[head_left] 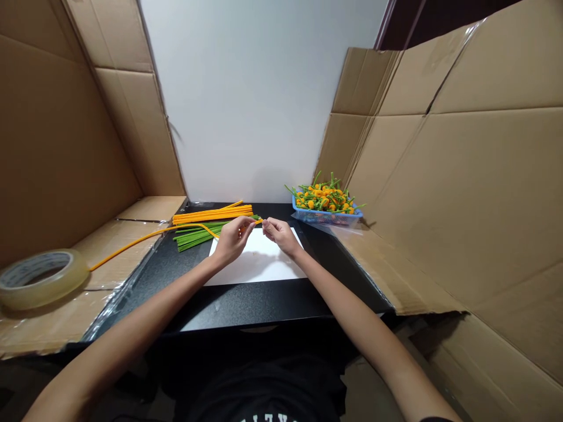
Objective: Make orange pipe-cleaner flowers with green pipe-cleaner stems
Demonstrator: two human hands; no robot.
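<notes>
Head view: hands pinching orange strand above white sheet.

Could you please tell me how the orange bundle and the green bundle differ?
The orange bundle lies closer to the wall than the green bundle. They differ in colour: the orange bundle is yellowish orange, the green bundle bright green. The orange bundle is stacked mostly parallel, while the green bundle fans out at its left end. Both consist of long, thin strips on the black table.

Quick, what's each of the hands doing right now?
Left hand: closed, holding an orange pipe cleaner.
Right hand: closed, seems to pinch that pipe cleaner too.
</notes>
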